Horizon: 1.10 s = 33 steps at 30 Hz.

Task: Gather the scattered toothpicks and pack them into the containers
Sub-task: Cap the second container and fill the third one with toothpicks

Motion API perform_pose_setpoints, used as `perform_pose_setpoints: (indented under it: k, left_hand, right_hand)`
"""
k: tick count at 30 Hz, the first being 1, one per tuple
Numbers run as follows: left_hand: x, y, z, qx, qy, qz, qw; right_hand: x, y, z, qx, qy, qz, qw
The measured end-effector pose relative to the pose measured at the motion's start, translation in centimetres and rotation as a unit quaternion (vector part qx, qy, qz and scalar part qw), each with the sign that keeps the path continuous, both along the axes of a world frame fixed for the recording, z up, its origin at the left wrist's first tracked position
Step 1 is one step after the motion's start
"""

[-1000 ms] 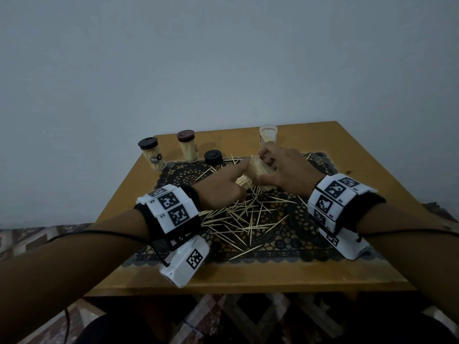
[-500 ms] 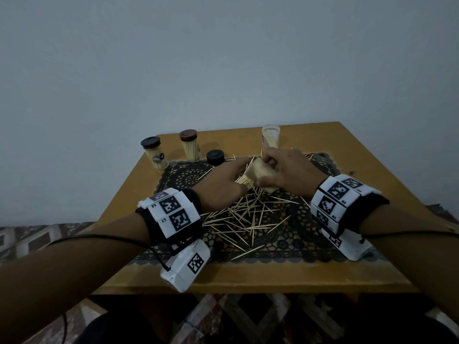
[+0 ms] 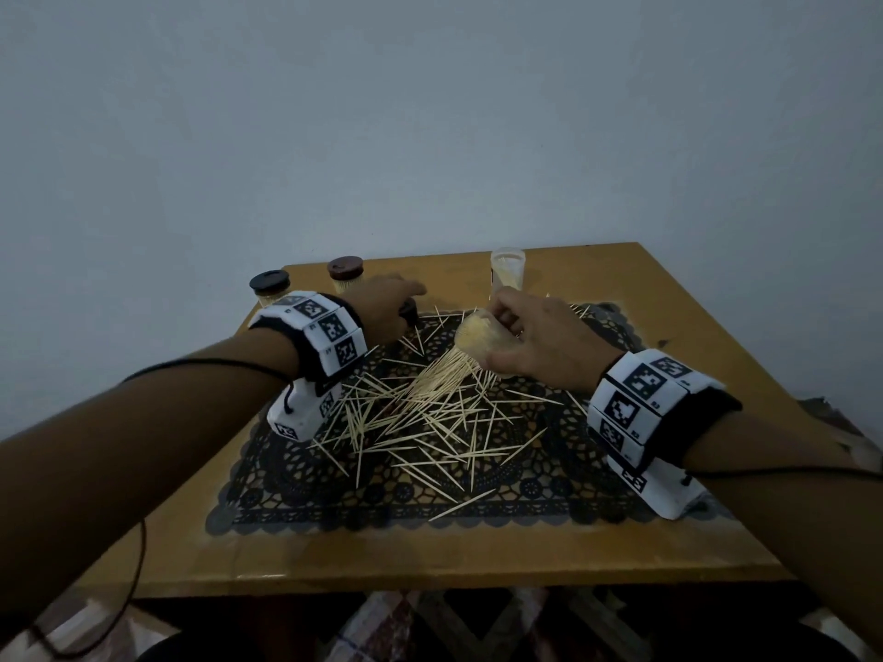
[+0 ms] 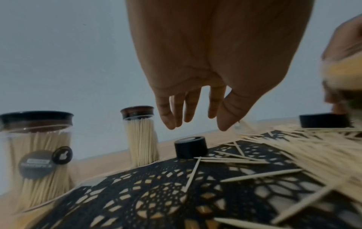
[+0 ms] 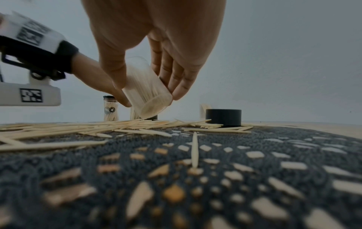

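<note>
The right hand [image 3: 540,339] grips a tilted clear container [image 5: 146,89] above the scattered toothpicks [image 3: 430,413] at mat centre, while the left hand [image 4: 195,99], fingers loosely spread, hovers over a black cap [image 4: 191,147] at eleven o'clock.

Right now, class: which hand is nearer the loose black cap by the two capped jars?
Left. The left hand hovers just above the cap, fingers open; the right hand holds a tilted container farther right.

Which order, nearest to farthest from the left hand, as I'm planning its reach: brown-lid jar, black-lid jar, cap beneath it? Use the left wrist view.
1. Cap, just below the left hand, under its fingertips.
2. Brown-lid jar, to the cap's left.
3. Black-lid jar, far left.
</note>
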<state>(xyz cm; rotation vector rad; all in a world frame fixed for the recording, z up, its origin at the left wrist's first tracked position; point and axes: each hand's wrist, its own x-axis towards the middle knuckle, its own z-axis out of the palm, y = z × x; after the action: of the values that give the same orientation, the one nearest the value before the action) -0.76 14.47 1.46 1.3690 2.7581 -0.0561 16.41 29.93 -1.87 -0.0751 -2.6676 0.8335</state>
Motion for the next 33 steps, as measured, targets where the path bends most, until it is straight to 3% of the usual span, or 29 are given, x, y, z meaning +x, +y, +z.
perform_pose_setpoints:
  k: [5,12,16,19,23,27,33]
  left_hand:
    - [-2.1,1.1,-1.2,-0.085,0.021,-0.02,0.996]
    - [-3.1,1.4,-1.7,-0.03,0.005,-0.019,0.999]
    - [-2.3,1.0,-1.1,0.104,-0.053,0.003,0.993]
    - [-0.5,0.7,0.4,0.235,-0.147,-0.004,0.961]
    - [2.6,0.1,2.7,0.312,-0.219,-0.046,0.923]
    - [5.1,-0.3,3.4,0.296,-0.208,-0.098,0.927]
    - [7.0,0.1,3.2,0.244,-0.161,-0.107,0.95]
  right_hand:
    - [0.1,-0.1,0.1,-0.007,0.014,0.022,1.0]
    - [0.0,0.1,-0.3,-0.056,0.011,0.024,0.998]
    - [0.0,0.0,-0.3,-0.1,0.019,0.01,0.995]
    - [0.1,-0.1,-0.1,-0.119,0.029,0.003,0.992]
    - [0.1,-0.1,0.1,-0.086,0.036,-0.01,0.996]
    - [0.2,-0.1,0.1,-0.089,0.055,-0.017,0.994]
    - [0.3,-0.2,0.2,-0.082,0.068,0.006,0.994]
